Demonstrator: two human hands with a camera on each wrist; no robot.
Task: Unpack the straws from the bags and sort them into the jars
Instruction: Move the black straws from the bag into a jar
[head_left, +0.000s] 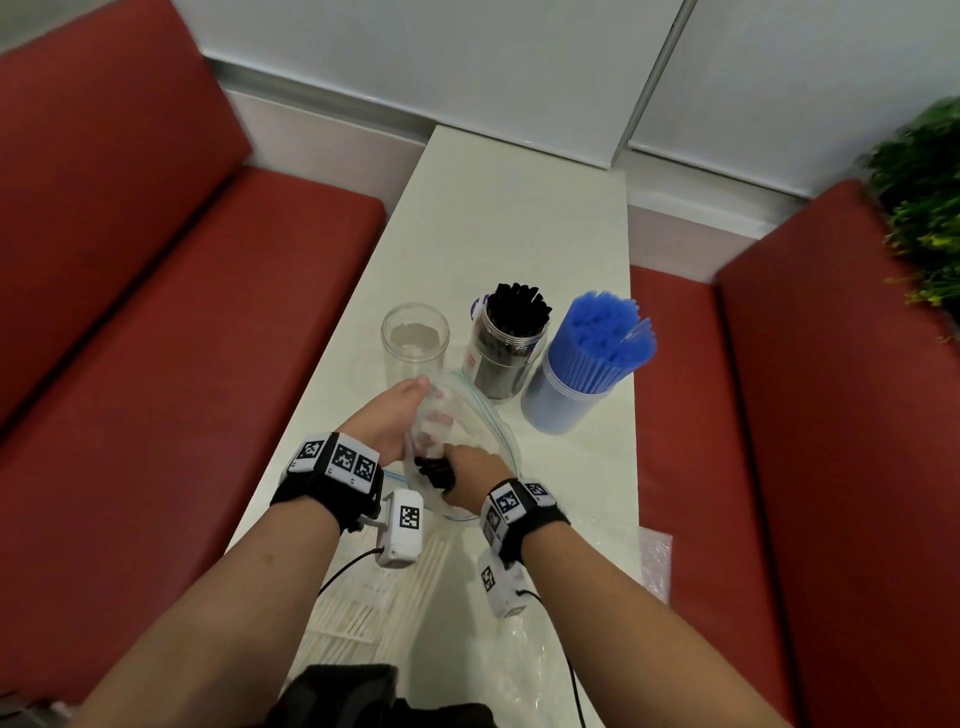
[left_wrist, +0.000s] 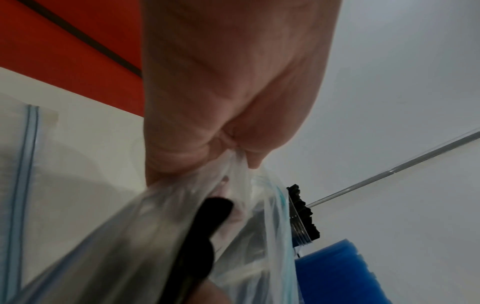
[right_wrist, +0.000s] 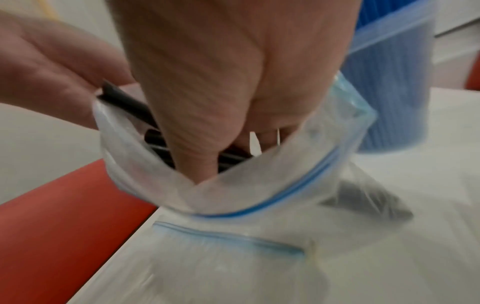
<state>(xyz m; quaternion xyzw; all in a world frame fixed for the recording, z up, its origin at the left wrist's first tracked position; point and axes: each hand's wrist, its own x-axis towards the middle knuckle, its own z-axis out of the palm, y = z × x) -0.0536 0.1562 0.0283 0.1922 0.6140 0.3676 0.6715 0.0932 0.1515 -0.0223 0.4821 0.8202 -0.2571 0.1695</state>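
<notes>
The black straws (head_left: 435, 472) look light, thin and smooth, so they could slip apart if grabbed loosely; the best place to hold them is likely around the middle of the bunch, all together. The clear zip bag (head_left: 488, 431) is soft and floppy and will fold in unless someone holds its mouth open. The left hand (head_left: 394, 415) pinches the top edge of the bag and lifts it above the white table (head_left: 519, 218). The right hand (head_left: 470, 475) reaches into the bag's mouth with its fingers curled around the black straws. The straws are short, dark tubes, partly inside the bag, with a few ends poking out. The bag has a blue zip line along its top. Behind the hands stand three jars: an empty clear jar (head_left: 414, 340), a jar of black straws (head_left: 506, 348) and a jar of blue straws (head_left: 587, 374). A flat bag of white straws (head_left: 363, 597) lies near the person on the table.
</notes>
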